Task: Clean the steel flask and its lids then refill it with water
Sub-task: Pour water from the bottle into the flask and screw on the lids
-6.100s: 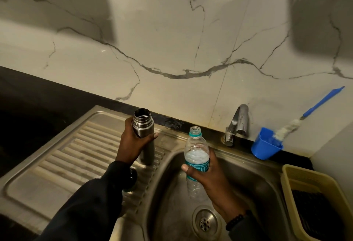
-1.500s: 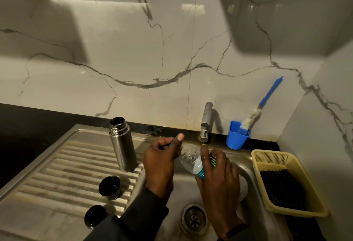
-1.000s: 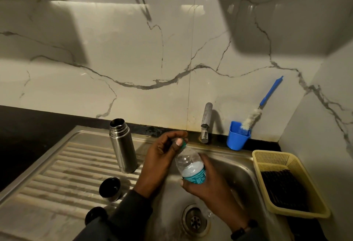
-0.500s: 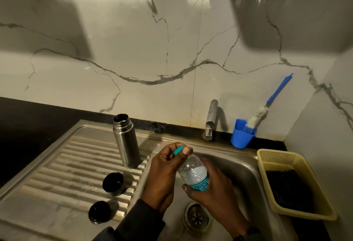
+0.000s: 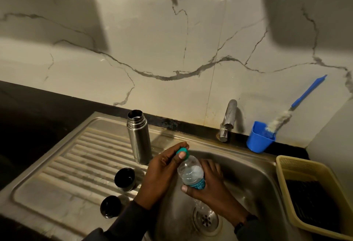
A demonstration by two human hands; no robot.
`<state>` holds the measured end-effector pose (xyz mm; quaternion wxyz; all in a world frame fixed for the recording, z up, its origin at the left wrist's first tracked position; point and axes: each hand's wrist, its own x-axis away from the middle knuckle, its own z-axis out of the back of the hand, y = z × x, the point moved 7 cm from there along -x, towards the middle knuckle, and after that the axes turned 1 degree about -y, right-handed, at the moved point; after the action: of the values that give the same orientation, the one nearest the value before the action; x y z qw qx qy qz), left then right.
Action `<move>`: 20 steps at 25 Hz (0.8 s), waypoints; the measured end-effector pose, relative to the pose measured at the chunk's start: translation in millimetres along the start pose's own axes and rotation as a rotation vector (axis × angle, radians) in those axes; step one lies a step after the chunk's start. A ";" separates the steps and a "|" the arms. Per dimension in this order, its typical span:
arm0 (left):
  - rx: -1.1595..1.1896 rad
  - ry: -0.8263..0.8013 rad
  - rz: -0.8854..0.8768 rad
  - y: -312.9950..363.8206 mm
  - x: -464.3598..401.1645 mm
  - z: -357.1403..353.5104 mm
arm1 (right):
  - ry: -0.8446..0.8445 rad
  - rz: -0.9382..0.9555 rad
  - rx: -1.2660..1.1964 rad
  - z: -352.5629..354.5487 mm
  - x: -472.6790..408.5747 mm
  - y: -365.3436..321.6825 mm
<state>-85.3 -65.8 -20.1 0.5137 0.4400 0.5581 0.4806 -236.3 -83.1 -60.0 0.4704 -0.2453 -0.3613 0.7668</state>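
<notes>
Left hand (image 5: 162, 172) pinches cap (image 5: 181, 151) (right hand (image 5: 212, 185) grips bottle (image 5: 191, 173))

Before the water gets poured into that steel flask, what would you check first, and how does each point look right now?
1. Steel flask upright on the draining board: ok.
2. Flask mouth open, no lid on: ok.
3. Teal cap off the plastic bottle: not ok; the left hand pinches it on the neck.
4. Bottle held firmly: ok; the right hand wraps its middle.
5. Water in the bottle: ok, some shows inside.
6. Two black lids out of the pouring path: ok, they lie in front of the flask.
</notes>
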 end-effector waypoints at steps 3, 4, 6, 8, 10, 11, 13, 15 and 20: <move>-0.049 0.125 0.002 -10.1 5.4 21.1 | 0.018 0.081 0.086 -2.4 -19.3 -3.2; -0.068 0.179 0.005 -15.7 7.3 30.8 | 0.044 0.089 0.030 -0.7 -26.7 -4.9; -0.095 0.284 0.034 -26.2 11.3 50.4 | 0.127 0.054 -0.131 5.1 -45.5 -2.3; -0.133 0.366 0.066 -32.7 14.8 69.3 | 0.202 0.010 -0.224 9.6 -69.7 -0.4; -0.232 0.412 0.090 -36.0 17.3 85.4 | 0.251 0.001 -0.248 12.9 -96.6 -4.9; -0.292 0.420 0.105 -37.5 17.9 91.5 | 0.270 0.003 -0.248 12.5 -110.9 -7.7; -0.356 0.425 0.127 -43.0 17.7 101.6 | 0.286 0.012 -0.230 7.5 -137.5 -13.1; -0.351 0.426 0.146 -50.6 17.2 109.9 | 0.283 0.030 -0.195 -2.3 -159.8 -15.7; -0.353 0.410 0.152 -54.8 18.7 122.3 | 0.234 0.025 -0.119 -32.4 -190.1 -12.3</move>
<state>35.1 -45.4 -78.3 0.4210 0.2780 0.5235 0.6866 -123.3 -239.9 -63.5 0.4844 -0.3652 -0.3458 0.7159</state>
